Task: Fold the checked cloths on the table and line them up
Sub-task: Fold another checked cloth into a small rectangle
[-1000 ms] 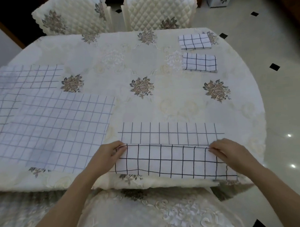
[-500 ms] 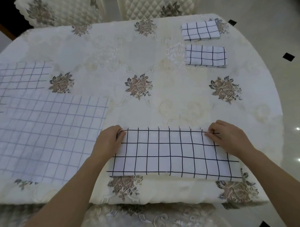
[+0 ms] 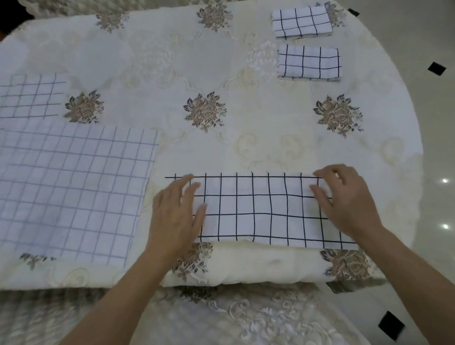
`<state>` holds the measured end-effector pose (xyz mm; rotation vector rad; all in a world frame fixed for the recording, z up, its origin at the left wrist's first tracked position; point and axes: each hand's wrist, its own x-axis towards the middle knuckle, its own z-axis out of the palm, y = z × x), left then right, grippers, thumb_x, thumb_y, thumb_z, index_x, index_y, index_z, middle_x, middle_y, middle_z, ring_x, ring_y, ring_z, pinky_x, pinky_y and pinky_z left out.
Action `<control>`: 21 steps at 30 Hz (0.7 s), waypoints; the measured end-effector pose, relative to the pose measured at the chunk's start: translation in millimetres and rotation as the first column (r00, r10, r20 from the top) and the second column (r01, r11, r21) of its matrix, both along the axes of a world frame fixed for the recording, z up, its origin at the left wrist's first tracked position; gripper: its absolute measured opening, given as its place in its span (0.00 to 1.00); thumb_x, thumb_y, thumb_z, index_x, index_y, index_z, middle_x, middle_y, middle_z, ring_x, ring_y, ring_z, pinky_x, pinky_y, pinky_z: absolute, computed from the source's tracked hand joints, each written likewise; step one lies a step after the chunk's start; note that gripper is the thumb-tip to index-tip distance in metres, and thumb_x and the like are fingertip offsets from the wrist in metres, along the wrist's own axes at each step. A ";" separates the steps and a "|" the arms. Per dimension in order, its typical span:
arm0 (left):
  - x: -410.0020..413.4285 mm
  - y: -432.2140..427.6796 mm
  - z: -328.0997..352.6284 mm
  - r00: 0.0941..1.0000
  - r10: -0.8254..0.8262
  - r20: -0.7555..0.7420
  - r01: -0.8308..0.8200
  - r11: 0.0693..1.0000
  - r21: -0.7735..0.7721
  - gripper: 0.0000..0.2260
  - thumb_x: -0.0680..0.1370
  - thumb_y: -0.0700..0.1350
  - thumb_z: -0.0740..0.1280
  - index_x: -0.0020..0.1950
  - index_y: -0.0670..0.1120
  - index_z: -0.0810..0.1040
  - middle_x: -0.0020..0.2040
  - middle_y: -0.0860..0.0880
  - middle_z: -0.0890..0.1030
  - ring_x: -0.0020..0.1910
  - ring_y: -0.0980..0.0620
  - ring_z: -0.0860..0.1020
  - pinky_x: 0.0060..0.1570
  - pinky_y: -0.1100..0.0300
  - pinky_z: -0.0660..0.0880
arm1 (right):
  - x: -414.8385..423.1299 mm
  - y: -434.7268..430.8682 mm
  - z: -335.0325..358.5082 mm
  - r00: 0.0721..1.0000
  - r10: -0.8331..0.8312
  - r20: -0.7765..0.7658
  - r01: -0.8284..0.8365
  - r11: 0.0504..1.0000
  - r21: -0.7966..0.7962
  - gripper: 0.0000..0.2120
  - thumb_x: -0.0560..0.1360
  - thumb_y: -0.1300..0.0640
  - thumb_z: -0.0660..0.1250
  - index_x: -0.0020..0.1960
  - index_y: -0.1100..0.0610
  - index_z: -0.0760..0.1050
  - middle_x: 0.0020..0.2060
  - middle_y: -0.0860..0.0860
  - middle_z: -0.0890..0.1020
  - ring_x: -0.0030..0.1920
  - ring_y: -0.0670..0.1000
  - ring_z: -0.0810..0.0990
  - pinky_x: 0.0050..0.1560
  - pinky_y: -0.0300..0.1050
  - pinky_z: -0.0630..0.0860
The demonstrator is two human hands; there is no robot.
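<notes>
A white cloth with black checks [image 3: 261, 210] lies folded in half as a long strip at the near edge of the table. My left hand [image 3: 175, 215] rests flat on its left end, fingers spread. On the strip's right end lies my right hand [image 3: 347, 201], also flat with fingers apart. Two small folded checked cloths sit one behind the other at the far right: the nearer one [image 3: 309, 62] and the farther one [image 3: 301, 21]. Unfolded checked cloths lie spread at the left, one large [image 3: 67, 188] and another behind it [image 3: 22, 97].
The round table wears a cream embroidered tablecloth [image 3: 220, 136] with brown flower motifs. A padded chair seat [image 3: 226, 319] is right below me at the table's near edge. Tiled floor with black insets lies to the right.
Both hands brought the near half of the cloth over onto the far half, then let go of the edge and now press flat on the strip's ends.
</notes>
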<state>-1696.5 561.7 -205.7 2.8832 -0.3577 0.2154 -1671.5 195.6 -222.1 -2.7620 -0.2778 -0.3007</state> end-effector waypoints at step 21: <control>-40.1 -0.1 -57.1 0.966 0.061 -0.251 -0.019 0.986 0.167 0.30 0.83 0.61 0.46 0.82 0.48 0.52 0.82 0.48 0.51 0.81 0.49 0.50 0.77 0.42 0.53 | -75.7 -11.9 -37.6 0.870 -0.344 -0.354 0.240 0.922 -0.305 0.38 0.80 0.33 0.38 0.82 0.56 0.43 0.81 0.51 0.45 0.80 0.52 0.41 0.79 0.60 0.45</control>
